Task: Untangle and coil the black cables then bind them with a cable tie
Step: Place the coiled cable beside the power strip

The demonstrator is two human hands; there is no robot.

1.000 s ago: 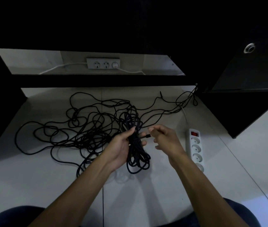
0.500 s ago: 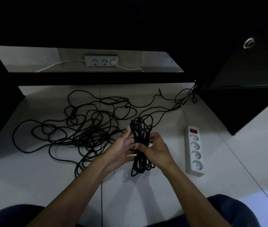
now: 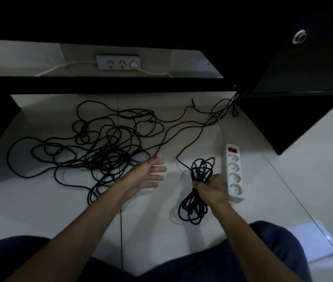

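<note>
My right hand [image 3: 212, 190] grips a coiled bundle of black cable [image 3: 195, 207] round its middle, with loops sticking out above and below the fist. One strand runs from the bundle up and right toward the dark cabinet. My left hand [image 3: 149, 174] hovers open, palm up and fingers straight, at the right edge of a loose tangle of black cable [image 3: 92, 149] spread over the white tiled floor. No cable tie is visible.
A white power strip [image 3: 233, 171] with a red switch lies right beside my right hand. A second white socket strip [image 3: 118, 62] sits under the dark furniture [image 3: 303, 110] at the back. My knees in dark trousers are at the bottom.
The coiled bundle has passed from my left hand to my right hand, which carried it rightward next to the power strip. My left hand let go and opened toward the tangle.
</note>
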